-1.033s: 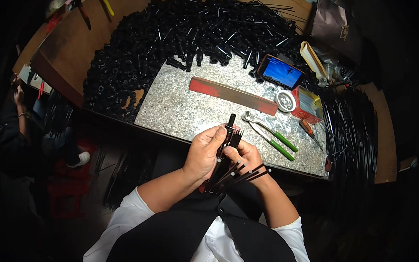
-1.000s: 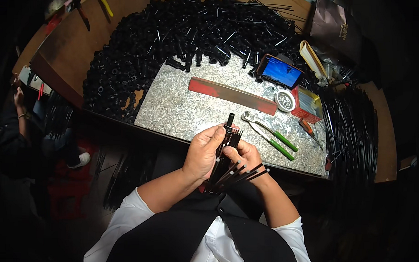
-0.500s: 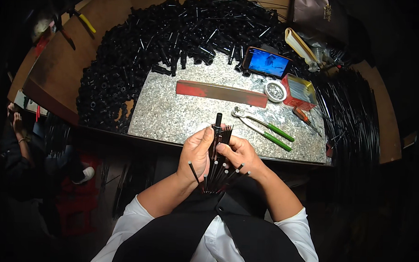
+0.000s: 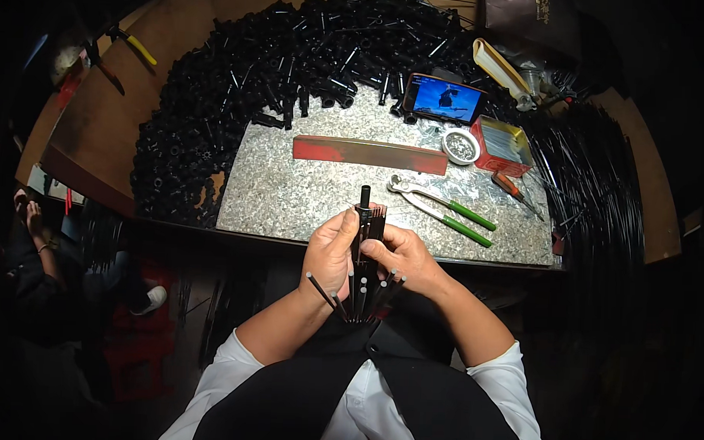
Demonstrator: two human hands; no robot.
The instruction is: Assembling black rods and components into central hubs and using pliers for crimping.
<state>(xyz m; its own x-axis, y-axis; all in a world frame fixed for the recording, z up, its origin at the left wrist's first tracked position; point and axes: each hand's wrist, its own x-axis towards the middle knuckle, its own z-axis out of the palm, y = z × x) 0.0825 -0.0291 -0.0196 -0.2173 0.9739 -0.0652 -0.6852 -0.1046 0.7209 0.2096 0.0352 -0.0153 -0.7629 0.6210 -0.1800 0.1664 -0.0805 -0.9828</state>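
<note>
The bundle of thin black rods sits at lower centre of the frame, just in front of the near edge of the stone slab. The left hand is clenched around its left side; the right hand is clenched around its right side, fingers wrapped over the rods.

Handling: the rods look light, stiff and smooth, so single rods are likely to slip out of a loose grip. Grasp mid-length with both hands, where the bundle is tightest.

Orientation: the long axis runs near vertical in the frame. One black-capped end points toward the top, over the slab. The lower ends fan out toward the bottom of the frame. Green-handled pliers lie to the right.
</note>
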